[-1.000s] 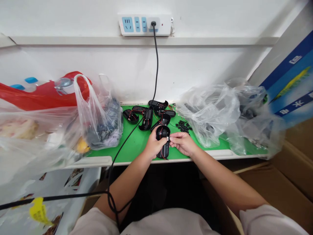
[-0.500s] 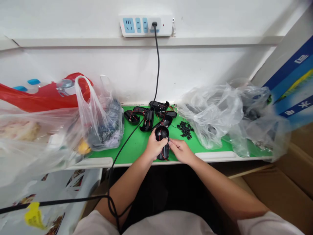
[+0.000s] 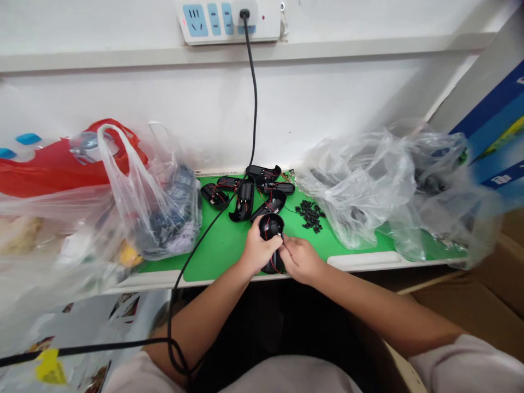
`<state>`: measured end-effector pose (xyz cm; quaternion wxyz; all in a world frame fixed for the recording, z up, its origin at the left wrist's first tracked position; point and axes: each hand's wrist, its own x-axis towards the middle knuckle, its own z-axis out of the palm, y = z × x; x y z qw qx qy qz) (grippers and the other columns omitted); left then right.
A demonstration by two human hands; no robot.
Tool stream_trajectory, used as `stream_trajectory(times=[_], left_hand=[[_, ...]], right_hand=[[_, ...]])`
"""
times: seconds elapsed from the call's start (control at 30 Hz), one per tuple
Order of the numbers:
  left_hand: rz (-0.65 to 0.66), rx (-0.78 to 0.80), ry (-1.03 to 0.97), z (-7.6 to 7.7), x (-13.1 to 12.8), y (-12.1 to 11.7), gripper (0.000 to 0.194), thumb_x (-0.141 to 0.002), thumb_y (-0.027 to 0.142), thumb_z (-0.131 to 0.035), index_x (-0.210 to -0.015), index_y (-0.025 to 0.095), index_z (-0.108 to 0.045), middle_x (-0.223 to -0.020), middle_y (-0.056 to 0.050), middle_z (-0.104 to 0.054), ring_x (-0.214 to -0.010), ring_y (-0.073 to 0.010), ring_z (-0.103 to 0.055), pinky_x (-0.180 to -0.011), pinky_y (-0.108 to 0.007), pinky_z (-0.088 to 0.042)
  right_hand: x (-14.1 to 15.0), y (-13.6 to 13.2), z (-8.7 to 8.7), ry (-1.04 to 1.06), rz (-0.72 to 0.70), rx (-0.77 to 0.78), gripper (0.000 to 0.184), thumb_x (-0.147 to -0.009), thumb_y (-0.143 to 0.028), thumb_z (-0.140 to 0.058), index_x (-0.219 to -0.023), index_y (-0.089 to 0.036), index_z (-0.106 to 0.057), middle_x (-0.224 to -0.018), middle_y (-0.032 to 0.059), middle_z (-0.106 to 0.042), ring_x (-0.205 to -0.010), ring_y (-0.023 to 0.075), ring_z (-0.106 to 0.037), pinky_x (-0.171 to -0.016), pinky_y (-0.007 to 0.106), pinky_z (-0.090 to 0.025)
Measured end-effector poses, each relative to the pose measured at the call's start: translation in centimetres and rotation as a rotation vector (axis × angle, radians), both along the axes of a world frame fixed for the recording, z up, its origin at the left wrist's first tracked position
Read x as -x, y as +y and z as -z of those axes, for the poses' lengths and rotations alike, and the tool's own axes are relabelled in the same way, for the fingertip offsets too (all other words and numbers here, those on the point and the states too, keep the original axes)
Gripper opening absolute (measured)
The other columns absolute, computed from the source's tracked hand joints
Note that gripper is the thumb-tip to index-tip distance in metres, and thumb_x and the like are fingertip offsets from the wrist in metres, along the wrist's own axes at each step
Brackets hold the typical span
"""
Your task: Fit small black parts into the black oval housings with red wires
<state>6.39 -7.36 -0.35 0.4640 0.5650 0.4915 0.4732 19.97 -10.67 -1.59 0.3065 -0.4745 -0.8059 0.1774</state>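
Note:
A glossy black plastic housing (image 3: 271, 225) with a round upper end and thin red wires stands near the front edge of the green mat (image 3: 216, 245). My left hand (image 3: 259, 248) is wrapped round its left side, thumb across its middle. Against the right side of the housing, my right hand (image 3: 299, 258) has its fingers pinched together; whatever lies between the fingertips is too small or hidden to make out. Just beyond my hands lie several similar black housings (image 3: 243, 199) with red wires. To the right of them is a heap of small black parts (image 3: 311, 215).
A black cable (image 3: 254, 109) runs from the wall power strip (image 3: 229, 24) down across the mat and past my left arm. Clear plastic bags (image 3: 360, 185) crowd the right side. On the left stand a filled clear bag (image 3: 164, 207) and a red bag (image 3: 41, 169).
The camera view has shifted slightly. My right hand has moved in closer over the housing's lower part, covering more of it. My left hand keeps its hold.

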Motion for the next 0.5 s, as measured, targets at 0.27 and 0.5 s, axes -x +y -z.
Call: stream_trajectory(times=[0.27, 0.5], left_hand=[[-0.007, 0.035, -0.015, 0.2, -0.2, 0.3, 0.042, -0.063, 0.015, -0.062, -0.104, 0.015, -0.054, -0.087, -0.001, -0.058, -0.077, -0.0119, -0.055, -0.071, -0.024, -0.046], [0.186, 0.449, -0.25, -0.9, 0.4, -0.5, 0.049, -0.067, 0.026, -0.064, -0.111, 0.021, -0.043, -0.076, 0.002, -0.055, -0.055, -0.0123, -0.056, -0.053, -0.03, -0.051]], right_hand=[[0.0, 0.4, -0.2, 0.095, -0.012, 0.046, 0.026, -0.091, -0.022, -0.034, -0.088, -0.011, -0.057, -0.073, 0.0073, -0.057, -0.065, 0.0154, -0.052, -0.067, 0.028, -0.041], [-1.1, 1.7, 0.3, 0.729, 0.008, 0.272, 0.033, -0.084, -0.035, -0.051, -0.113, -0.019, -0.059, -0.081, 0.0021, -0.061, -0.068, 0.0145, -0.056, -0.065, 0.028, -0.046]])
